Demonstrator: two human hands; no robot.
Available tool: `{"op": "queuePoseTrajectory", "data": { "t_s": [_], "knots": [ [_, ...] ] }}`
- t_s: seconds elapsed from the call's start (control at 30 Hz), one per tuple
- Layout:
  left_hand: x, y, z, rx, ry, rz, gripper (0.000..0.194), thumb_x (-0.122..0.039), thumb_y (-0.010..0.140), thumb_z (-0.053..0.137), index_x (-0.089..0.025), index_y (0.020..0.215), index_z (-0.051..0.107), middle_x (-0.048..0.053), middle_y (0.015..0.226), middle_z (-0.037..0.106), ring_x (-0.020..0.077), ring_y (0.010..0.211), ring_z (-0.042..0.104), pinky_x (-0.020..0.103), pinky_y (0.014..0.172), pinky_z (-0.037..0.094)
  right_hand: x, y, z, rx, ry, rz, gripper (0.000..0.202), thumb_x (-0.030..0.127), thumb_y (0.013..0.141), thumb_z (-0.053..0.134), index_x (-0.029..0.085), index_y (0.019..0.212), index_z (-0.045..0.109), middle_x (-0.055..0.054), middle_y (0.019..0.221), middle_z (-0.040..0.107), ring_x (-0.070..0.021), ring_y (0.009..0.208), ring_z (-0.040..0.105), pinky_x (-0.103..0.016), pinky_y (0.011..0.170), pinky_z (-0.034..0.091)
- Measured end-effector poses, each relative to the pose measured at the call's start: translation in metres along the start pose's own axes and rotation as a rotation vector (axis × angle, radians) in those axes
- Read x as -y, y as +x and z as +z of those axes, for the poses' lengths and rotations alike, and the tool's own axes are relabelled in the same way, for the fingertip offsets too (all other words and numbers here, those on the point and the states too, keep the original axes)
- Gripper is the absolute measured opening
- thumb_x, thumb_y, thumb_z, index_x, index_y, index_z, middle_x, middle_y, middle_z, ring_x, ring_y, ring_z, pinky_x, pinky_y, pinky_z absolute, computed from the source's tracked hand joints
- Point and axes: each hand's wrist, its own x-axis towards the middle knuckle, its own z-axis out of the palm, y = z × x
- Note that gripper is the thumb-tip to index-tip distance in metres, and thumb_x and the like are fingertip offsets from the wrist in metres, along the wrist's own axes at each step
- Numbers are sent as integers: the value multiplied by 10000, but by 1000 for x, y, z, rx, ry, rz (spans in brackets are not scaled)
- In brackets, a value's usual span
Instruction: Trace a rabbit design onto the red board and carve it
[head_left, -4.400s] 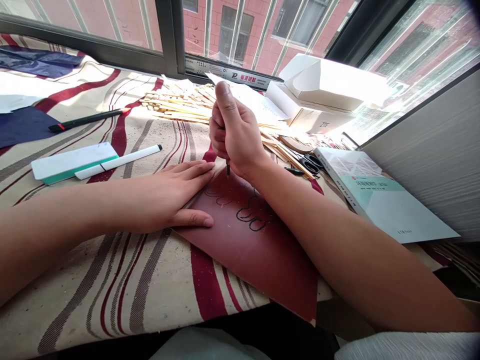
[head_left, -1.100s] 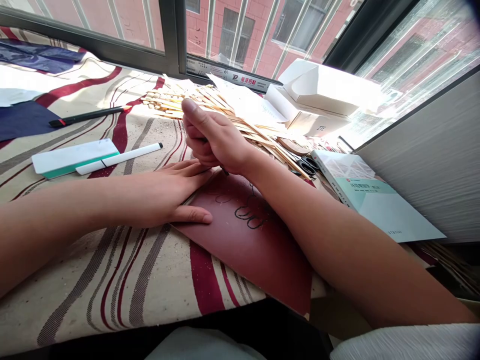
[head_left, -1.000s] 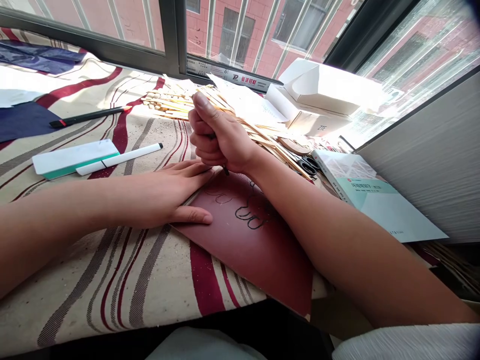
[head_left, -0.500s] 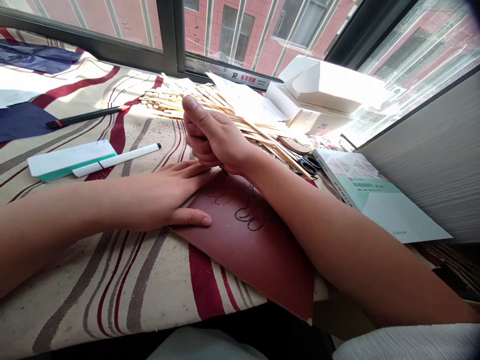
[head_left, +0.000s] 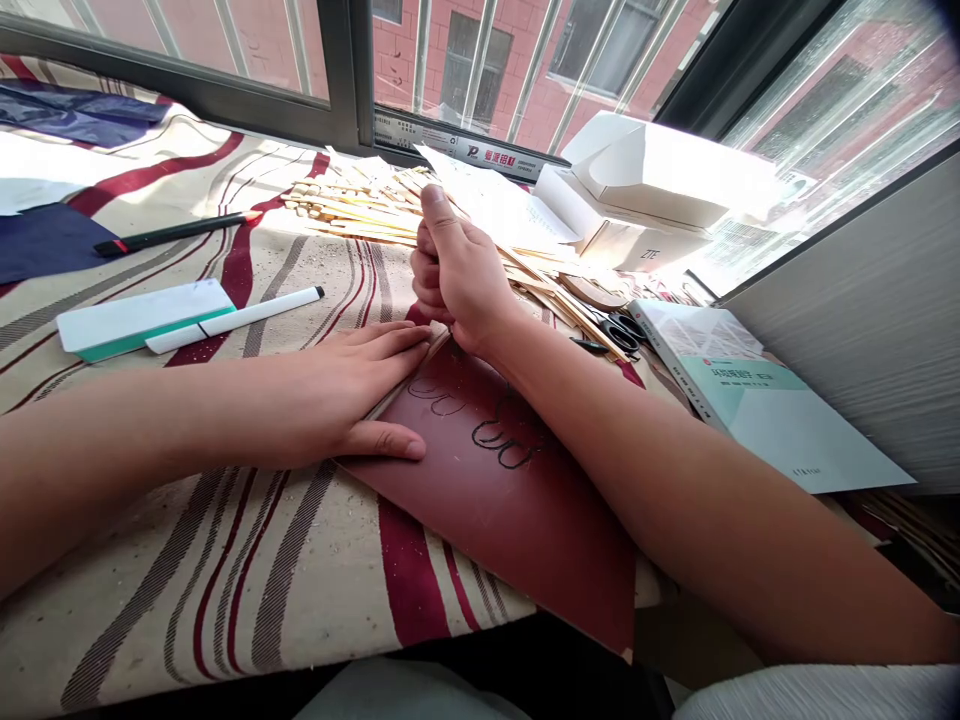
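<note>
A dark red board (head_left: 510,530) lies on the striped tablecloth (head_left: 322,560), its near corner past the table's edge. Black curved outlines are drawn on its surface. My left hand (head_left: 360,395) rests flat, palm down, on the board's left part, its thumb apart from the fingers. Over the board's far end, my right hand (head_left: 461,270) is closed in a fist with its thumb pointing up. Whatever it grips is hidden by the fingers.
Thin wooden sticks (head_left: 352,205) are piled by the window, near a white box (head_left: 637,180). On the right lie black scissors (head_left: 622,332) and a book (head_left: 757,390). A white pen (head_left: 240,318) and a black pencil-like tool (head_left: 172,233) lie left.
My right hand has moved to the right, and more of the board's far part shows between my hands. My left hand stays almost in place.
</note>
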Motion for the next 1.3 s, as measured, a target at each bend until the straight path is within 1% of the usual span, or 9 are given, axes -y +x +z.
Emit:
{"op": "queuePoseTrajectory", "data": {
  "t_s": [0.13,0.23,0.37,0.47,0.57,0.67,0.77,1.1,1.3],
  "knots": [
    [0,1,1,7,5,-2,1120,-904,975,320,-108,1759,250,168,1841,213,381,1712,161,481,1388,156,4,-9,11,178,169,-51,670,728,1004,635,243,704,282,117,579,203,-62,498,76,-216,444,82],
    [-1,1,-1,13,19,-2,1120,-893,983,290,-82,1754,249,176,1843,194,369,1717,145,479,1390,142,1,-2,12,59,172,3,634,646,1094,531,241,673,284,117,540,190,-59,471,76,-210,427,76],
    [-3,0,-3,25,24,-11,1112,-887,984,299,-92,1759,239,154,1857,130,345,1728,103,462,1394,126,0,5,7,-128,192,6,649,646,1085,543,241,647,286,111,521,216,-57,445,107,-213,402,104],
    [-3,-1,-3,46,20,-30,1120,-883,978,323,-93,1764,218,142,1859,120,349,1729,94,470,1395,121,5,0,5,-47,229,48,650,664,1105,465,243,642,291,112,511,190,-60,436,85,-216,394,95],
    [-4,-1,-2,61,14,-49,1115,-872,972,351,-104,1768,208,135,1858,137,360,1727,92,488,1393,131,7,-7,7,54,225,-38,635,667,1103,472,244,654,321,109,515,208,-60,437,94,-216,395,102],
    [-4,0,-2,55,6,-48,1116,-878,965,359,-120,1771,209,127,1862,116,364,1728,85,497,1392,133,5,-7,9,-39,191,-162,637,672,1079,532,246,654,325,100,514,249,-54,425,142,-215,394,125],
    [-3,0,-2,46,1,-41,1130,-902,955,338,-124,1767,229,123,1863,120,363,1727,93,497,1391,133,2,-4,9,-119,165,-187,650,671,1070,555,243,641,321,97,508,261,-46,409,164,-214,389,143],
    [-4,0,-3,60,22,-53,1132,-886,948,334,-117,1770,208,134,1863,111,368,1723,115,497,1386,151,4,-8,13,-137,79,-162,647,640,1100,510,227,638,325,94,510,285,-40,411,211,-195,396,193],
    [0,-1,1,25,14,-32,1128,-904,955,343,-127,1765,240,143,1858,138,371,1723,119,490,1387,150,-2,-2,11,-104,106,-193,652,691,1036,607,245,652,327,101,528,254,-51,431,170,-218,387,160]
  ]
}}
